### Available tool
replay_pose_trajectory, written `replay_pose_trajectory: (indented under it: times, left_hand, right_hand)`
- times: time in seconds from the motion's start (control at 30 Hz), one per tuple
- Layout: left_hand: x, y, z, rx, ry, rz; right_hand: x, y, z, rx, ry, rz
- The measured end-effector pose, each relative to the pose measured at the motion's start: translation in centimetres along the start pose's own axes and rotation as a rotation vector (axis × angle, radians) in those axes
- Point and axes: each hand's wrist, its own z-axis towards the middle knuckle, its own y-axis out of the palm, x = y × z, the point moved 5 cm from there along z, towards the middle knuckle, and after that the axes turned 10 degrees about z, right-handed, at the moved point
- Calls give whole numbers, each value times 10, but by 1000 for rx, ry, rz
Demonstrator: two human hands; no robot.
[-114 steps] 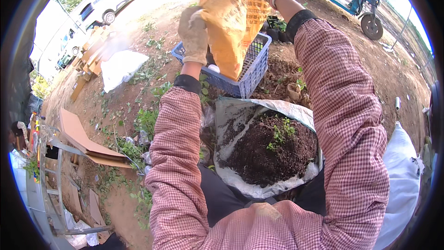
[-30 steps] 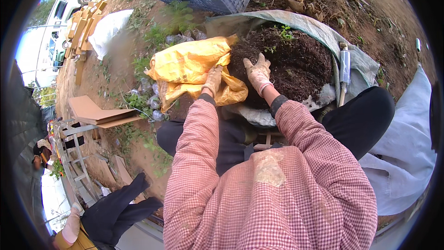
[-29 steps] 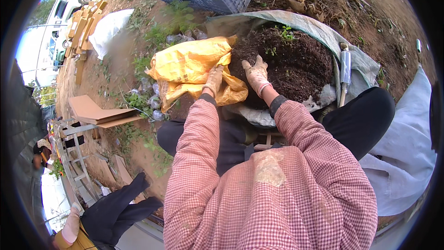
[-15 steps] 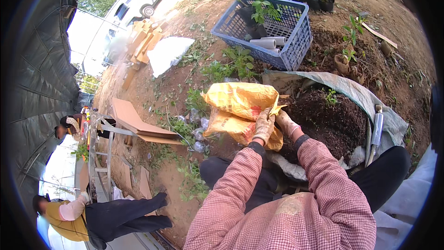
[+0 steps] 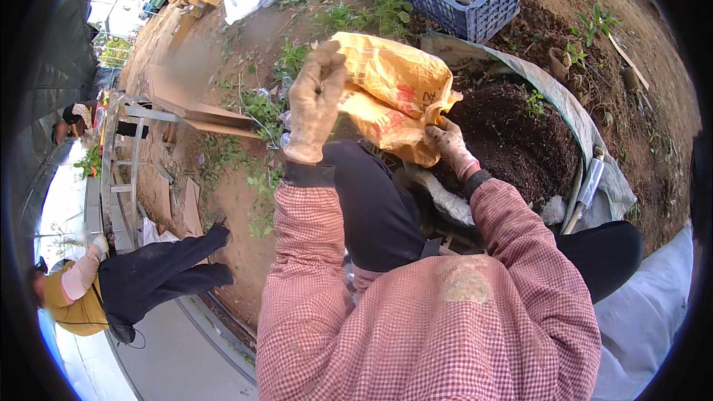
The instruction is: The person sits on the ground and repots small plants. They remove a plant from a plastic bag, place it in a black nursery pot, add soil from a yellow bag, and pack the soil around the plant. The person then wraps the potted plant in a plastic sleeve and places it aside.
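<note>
A crumpled yellow woven sack (image 5: 397,78) with red print lies in front of me, above my knee. My right hand (image 5: 451,147), in a soiled pale glove, is closed on the sack's gathered near-right end. My left hand (image 5: 316,104), gloved too, is raised beside the sack's left edge, with its fingers loosely bent and apart. Nothing shows in it, though it overlaps the sack's edge in view. Right of the sack, dark soil (image 5: 512,145) is heaped on a pale sheet (image 5: 553,85), with a small green seedling (image 5: 535,102) in it.
Beyond the sheet stands a blue plastic crate (image 5: 475,18) holding a potted plant and pale rolls. A tool with a silvery handle (image 5: 590,182) lies at the sheet's right edge. Cardboard (image 5: 215,119) and a metal ladder (image 5: 122,163) are at the left, near a person in a yellow vest (image 5: 74,304).
My left hand has let go of the sack's end and moved left and up. My right hand still grips the sack. The view has shifted, so the crate sits higher.
</note>
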Motion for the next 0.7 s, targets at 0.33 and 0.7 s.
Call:
replay_pose_trajectory:
  times: [0.33, 0.7]
  left_hand:
    - [-253, 43, -198, -507, -951, 717]
    - [-318, 105, -117, 39, -743, 221]
  right_hand:
    - [-13, -127, 40, 31, 246, 842]
    - [-32, -94, -3, 208, 446, 1176]
